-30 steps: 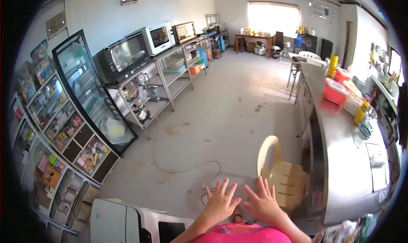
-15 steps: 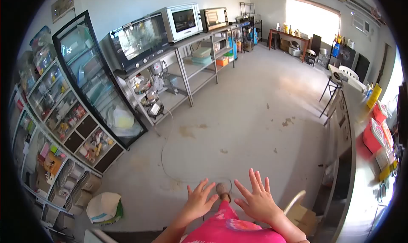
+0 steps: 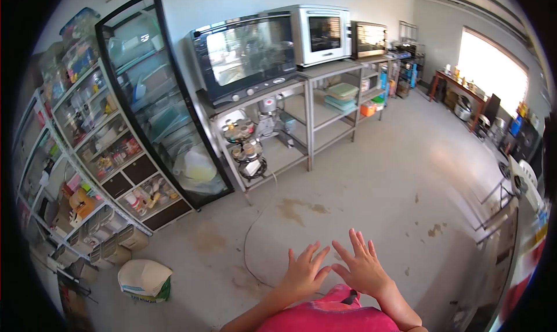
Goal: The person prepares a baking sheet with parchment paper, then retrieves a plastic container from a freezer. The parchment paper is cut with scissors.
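Both hands are stretched out low in the view, above the grey floor and the pink clothing. My left hand (image 3: 304, 272) has its fingers spread and holds nothing. Close beside it on the right, my right hand (image 3: 363, 268) also has spread fingers and nothing in it. The two hands are near each other at the thumbs; whether they touch I cannot tell. A thin cable (image 3: 246, 245) curves over the floor (image 3: 371, 204) beyond my left hand.
A metal shelf (image 3: 310, 123) carries ovens (image 3: 249, 56) along the wall. Left are a glass-door cabinet (image 3: 165, 100), crowded shelves (image 3: 87, 123) and a white sack (image 3: 145, 278) on the floor. A counter (image 3: 513, 268) runs along the right edge.
The view has turned left and come nearer the ovens, which look larger. My hands have drawn closer together, with fingers still spread. The counter has shifted toward the right edge.
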`<state>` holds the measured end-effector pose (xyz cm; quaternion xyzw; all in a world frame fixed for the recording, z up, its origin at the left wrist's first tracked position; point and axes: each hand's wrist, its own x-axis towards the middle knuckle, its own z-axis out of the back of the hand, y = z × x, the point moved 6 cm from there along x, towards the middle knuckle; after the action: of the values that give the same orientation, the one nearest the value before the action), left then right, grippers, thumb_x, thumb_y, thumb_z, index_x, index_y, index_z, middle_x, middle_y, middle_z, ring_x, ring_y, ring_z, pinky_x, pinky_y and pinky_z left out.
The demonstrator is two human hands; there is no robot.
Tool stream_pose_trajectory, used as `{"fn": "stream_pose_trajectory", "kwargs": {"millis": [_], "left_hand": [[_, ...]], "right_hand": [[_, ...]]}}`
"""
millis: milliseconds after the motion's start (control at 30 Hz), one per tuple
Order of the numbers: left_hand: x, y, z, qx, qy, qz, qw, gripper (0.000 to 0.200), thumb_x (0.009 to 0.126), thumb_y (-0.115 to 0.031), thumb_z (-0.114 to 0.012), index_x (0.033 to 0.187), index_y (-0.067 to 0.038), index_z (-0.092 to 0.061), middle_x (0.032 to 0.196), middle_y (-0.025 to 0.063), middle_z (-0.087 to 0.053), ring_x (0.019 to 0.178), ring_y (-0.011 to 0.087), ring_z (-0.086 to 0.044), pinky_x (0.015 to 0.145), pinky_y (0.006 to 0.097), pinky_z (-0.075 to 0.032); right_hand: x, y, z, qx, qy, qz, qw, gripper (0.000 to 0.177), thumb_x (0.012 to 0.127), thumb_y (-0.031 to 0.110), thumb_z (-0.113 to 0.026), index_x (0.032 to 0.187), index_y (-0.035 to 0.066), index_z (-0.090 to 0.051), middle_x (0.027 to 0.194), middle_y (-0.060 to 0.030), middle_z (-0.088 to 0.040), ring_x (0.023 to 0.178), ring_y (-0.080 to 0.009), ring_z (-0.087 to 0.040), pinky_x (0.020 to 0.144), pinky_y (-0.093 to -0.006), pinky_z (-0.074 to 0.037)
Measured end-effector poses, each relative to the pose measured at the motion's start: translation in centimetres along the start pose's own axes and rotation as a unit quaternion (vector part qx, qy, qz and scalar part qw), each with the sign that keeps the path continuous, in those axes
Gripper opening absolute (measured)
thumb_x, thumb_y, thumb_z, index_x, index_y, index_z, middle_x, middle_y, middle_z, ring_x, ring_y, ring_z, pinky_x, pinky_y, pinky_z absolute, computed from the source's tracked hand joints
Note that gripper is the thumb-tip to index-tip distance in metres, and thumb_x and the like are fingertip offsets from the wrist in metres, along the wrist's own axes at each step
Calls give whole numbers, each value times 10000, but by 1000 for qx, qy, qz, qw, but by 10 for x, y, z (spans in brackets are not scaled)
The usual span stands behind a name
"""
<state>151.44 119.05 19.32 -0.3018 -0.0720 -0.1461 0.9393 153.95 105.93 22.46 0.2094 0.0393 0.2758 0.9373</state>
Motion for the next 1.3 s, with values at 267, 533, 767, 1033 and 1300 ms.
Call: {"fn": "stream_pose_trajectory", "kwargs": {"millis": [267,533,767,1033,1300], "left_hand": [[32,144,30,11,-70,233,970,532,849,-350,-540,1292,-83,-414,1330,201,-374,1249,349,-343,977,653,-151],[152,270,81,62,-180,375,907,534,847,-364,-540,1288,-88,-418,1337,214,-370,1266,363,-319,983,669,-121],[249,342,108,36,-171,383,907,534,847,-363,-548,1291,-97,-420,1347,211,-355,1270,366,-317,970,691,-105],[280,417,127,0,-137,445,885,515,847,-335,-560,1287,-102,-427,1360,198,-335,1282,357,-295,1000,660,-87],[299,510,178,26,-179,429,885,513,841,-355,-560,1264,-90,-444,1341,204,-350,1245,387,-331,960,691,-137]], "right_hand": [[208,-4,-39,-21,53,180,982,514,881,419,-477,1308,137,-427,1346,-280,-322,1265,-443,-295,986,-561,-293],[460,0,-61,-12,82,308,948,531,885,442,-453,1307,121,-421,1318,-260,-378,1231,-421,-362,976,-524,-332],[637,-11,-59,91,79,285,951,516,869,390,-497,1274,75,-441,1112,-185,-567,936,-373,-572,790,-437,-462],[764,8,-82,219,77,210,950,430,840,333,-550,1147,32,-549,939,-176,-643,861,-335,-619,754,-403,-474],[905,28,-126,326,-65,88,939,423,778,363,-649,990,-3,-620,819,-144,-663,687,-233,-652,646,-313,-501]]}}
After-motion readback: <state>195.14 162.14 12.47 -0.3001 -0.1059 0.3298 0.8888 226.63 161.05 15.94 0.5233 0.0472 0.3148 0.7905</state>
